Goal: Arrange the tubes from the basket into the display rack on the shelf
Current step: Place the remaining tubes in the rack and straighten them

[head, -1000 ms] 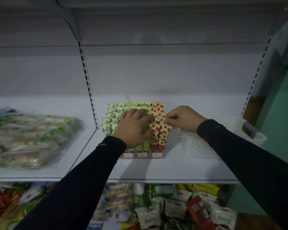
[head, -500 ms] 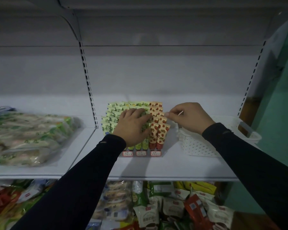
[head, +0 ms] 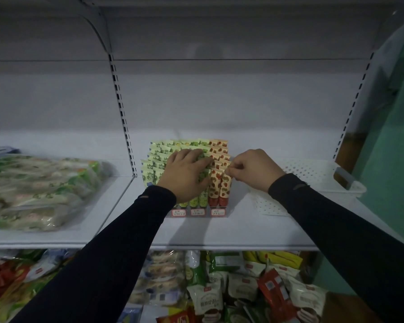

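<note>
The rack (head: 197, 212) sat mid-shelf (head: 243, 234), packed with upright tubes (head: 160, 157), green ones on the left and strawberry ones (head: 216, 183) on the right. The left hand (head: 184, 174) lay flat with straight fingers pressed on the green rows, while the right hand (head: 252, 169) pinched the top of the front right strawberry tube, I think, it was pretty dim. The white basket (head: 313, 176) was just right of the rack.
</note>
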{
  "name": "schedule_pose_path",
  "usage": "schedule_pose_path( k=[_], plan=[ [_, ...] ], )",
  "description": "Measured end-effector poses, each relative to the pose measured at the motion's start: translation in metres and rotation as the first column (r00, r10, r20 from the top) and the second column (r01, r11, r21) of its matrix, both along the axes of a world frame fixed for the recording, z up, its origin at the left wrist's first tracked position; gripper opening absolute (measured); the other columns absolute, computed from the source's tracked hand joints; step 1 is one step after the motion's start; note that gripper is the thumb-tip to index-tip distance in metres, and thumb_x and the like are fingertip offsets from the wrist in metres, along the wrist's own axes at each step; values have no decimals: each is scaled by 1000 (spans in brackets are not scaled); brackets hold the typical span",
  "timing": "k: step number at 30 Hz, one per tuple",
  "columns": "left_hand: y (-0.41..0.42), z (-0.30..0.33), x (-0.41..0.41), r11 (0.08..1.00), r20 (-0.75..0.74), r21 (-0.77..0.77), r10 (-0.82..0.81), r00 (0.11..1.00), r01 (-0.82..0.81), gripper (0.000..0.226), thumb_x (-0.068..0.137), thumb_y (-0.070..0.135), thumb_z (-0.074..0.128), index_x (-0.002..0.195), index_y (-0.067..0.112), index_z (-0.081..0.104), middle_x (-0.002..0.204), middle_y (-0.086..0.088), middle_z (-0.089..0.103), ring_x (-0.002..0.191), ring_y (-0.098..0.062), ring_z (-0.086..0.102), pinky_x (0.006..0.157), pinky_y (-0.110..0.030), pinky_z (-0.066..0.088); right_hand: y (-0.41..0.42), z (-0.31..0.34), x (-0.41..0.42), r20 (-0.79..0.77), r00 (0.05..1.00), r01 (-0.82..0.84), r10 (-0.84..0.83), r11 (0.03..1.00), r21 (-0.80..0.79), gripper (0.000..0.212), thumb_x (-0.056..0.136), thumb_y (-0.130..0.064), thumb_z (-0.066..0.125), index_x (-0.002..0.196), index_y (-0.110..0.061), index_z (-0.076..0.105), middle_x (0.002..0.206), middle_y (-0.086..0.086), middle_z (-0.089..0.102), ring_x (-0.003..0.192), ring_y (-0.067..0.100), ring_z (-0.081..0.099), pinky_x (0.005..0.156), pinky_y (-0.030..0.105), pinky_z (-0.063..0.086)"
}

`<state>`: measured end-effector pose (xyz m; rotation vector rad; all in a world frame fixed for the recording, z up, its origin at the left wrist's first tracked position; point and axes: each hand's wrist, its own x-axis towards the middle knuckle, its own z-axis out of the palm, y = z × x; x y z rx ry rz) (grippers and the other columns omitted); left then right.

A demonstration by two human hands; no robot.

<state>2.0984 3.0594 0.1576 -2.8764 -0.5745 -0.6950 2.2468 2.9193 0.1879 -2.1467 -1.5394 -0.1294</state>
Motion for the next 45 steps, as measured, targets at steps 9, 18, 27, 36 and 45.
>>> schedule_pose_path(
  k=[9, 18, 27, 36, 45],
  plan=[
    [0, -1, 0, 1000, 2, 5, -1, 1000, 1, 55, 95, 50, 47, 147, 34, 38, 155, -1, 32, 142, -26, 24, 117, -46, 14, 8, -4, -8, 67, 997, 31, -31, 1000, 8, 25, 93, -30, 62, 86, -9, 74, 76, -4, 63, 71, 11, 54, 64, 23, 33],
    [0, 0, 0, 1000, 12, 5, -8, 1000, 8, 54, 95, 49, 47, 146, 34, 40, 155, -1, 33, 141, -26, 24, 116, -45, 14, 6, -2, -6, -35, 999, 11, -12, 1000, -20, 23, 93, -31, 63, 87, -12, 74, 76, -3, 67, 71, 12, 62, 65, 24, 45],
    [-2, 2, -2, 1000, 5, -10, -10, 1000, 10, 54, 95, 48, 47, 147, 33, 38, 156, 0, 32, 142, -25, 22, 117, -45, 13, -1, 0, 0, -141, 990, 23, -18, 999, 36, 27, 93, -35, 62, 81, -13, 73, 79, -1, 72, 66, 8, 68, 66, 24, 54],
    [-2, 2, -2, 1000, 10, -10, -6, 1000, 6, 54, 95, 49, 47, 146, 33, 39, 155, 0, 33, 142, -26, 23, 117, -45, 14, 0, -4, -10, 21, 997, -79, 78, 993, 92, 22, 88, -38, 66, 91, -19, 77, 83, -5, 63, 78, 8, 57, 71, 24, 47],
    [-1, 0, -1, 1000, 25, -5, -12, 1000, 12, 54, 94, 49, 49, 145, 32, 42, 154, -1, 35, 141, -27, 25, 116, -45, 15, 16, -10, -12, 60, 998, 3, -7, 998, 58, 27, 89, -36, 66, 78, -13, 75, 78, 1, 65, 75, 17, 60, 71, 37, 51]
  ],
)
